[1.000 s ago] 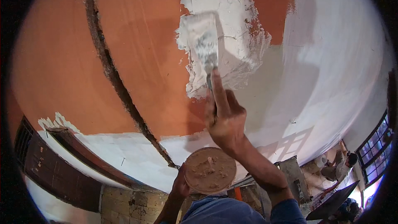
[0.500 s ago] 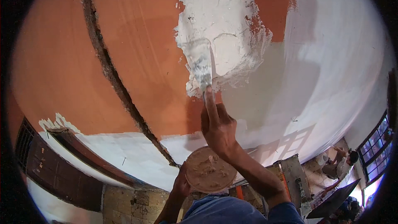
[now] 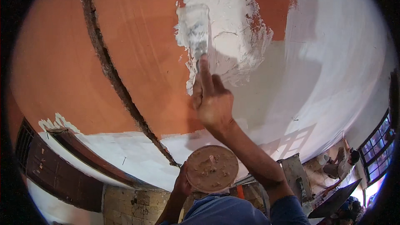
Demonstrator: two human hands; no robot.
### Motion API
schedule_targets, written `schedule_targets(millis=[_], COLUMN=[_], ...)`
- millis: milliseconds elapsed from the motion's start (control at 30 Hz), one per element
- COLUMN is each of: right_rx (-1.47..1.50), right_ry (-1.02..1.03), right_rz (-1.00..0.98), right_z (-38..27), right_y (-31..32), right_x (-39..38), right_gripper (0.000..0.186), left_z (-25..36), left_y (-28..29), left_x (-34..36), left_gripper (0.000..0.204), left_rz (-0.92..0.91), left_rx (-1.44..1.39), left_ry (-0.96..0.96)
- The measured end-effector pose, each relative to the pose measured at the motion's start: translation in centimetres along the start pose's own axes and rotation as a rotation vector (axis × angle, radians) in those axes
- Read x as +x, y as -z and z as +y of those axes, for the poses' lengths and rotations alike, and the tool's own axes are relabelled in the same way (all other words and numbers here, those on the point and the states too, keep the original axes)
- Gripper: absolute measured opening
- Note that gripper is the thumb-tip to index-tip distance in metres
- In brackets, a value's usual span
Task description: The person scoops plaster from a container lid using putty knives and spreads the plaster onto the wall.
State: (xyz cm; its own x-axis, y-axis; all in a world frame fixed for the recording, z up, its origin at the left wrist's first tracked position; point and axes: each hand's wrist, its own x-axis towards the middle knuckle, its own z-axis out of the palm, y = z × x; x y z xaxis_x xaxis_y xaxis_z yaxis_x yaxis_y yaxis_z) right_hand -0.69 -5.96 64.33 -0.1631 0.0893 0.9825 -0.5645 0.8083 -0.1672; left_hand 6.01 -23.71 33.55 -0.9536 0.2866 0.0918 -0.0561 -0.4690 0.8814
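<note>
My right hand (image 3: 214, 100) is closed around the handle of a putty knife (image 3: 198, 31), its index finger stretched along the tool toward the blade. The wide blade, smeared with white, lies against the left part of a thick white filler patch (image 3: 233, 16) on the orange wall (image 3: 137, 37). Low in front of my body, my left hand (image 3: 182, 181) grips the left rim of a round tub (image 3: 212, 168). Brownish-pink paste with several lumps shows inside it. The fingers under the tub are hidden.
A deep channel (image 3: 110, 68) runs diagonally down the wall on the left. A dark wooden door (image 3: 62, 175) stands at lower left. Far right, another person (image 3: 343, 162) crouches near a barred window (image 3: 377, 146) and a pale bucket (image 3: 323, 158). A nail (image 3: 124, 161) sticks out of the white lower wall.
My right hand has slid the putty knife up and slightly left across the filler patch. My left hand and the tub have stayed nearly in place.
</note>
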Motion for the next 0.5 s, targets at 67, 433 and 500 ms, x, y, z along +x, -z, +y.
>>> schedule_targets(millis=[67, 433, 500], right_rx=[-0.029, -0.003, -0.001], right_ry=[0.032, -0.087, -0.068], right_rz=[0.005, -0.218, -0.110], right_z=[0.0, -3.6, -3.2], right_y=[-0.3, 7.2, 7.3], right_x=[-1.8, -3.4, -0.2], right_gripper=[0.062, 0.052, 0.047], left_z=[0.1, -1.2, -1.1], left_y=[0.2, 2.8, 1.1], left_x=[-0.1, 0.2, -0.3], left_gripper=[0.062, 0.071, 0.055], left_rz=[0.034, -0.111, -0.008], left_rx=[-0.040, 0.316, 0.211], left_ry=[0.013, -0.041, -0.035])
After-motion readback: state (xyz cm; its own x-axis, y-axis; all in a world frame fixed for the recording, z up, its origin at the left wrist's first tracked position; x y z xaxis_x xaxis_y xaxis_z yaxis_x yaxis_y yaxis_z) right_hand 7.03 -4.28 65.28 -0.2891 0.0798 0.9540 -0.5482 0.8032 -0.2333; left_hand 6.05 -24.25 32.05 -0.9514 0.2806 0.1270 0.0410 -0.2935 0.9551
